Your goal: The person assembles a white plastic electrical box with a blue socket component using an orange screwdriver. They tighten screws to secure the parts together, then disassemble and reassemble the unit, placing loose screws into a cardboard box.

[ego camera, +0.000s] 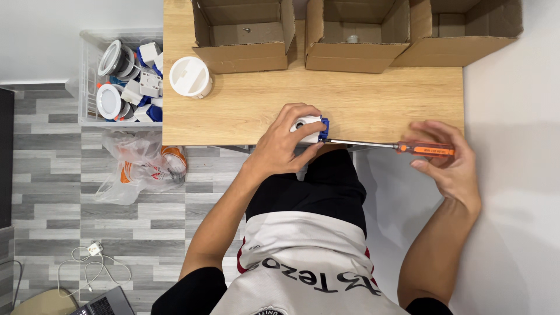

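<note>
Your left grip (286,146) is pinching the small white-and-blue part (310,129) at the tabletop's (245,108) near edge. At three o'clock, your right grip (446,157) is closing around the orange-handled screwdriver (402,148), its tip touching the part.

I'm looking down on a light wooden table (245,111), and along its far edge I count three open cardboard boxes: the left box (244,35), the middle box (357,36), and the right box (461,32) pushed up against it. A small screw sits inside the left one. Just in front of that box stands a white round fitting (190,77). Off the table's left side, a clear plastic crate (119,79) holds round white lamp housings and blue-and-white parts. Below it, on the grey plank floor (58,198), a crumpled plastic bag (143,166) lies, and nearer me a white charger with its coiled cable (90,262).
</note>
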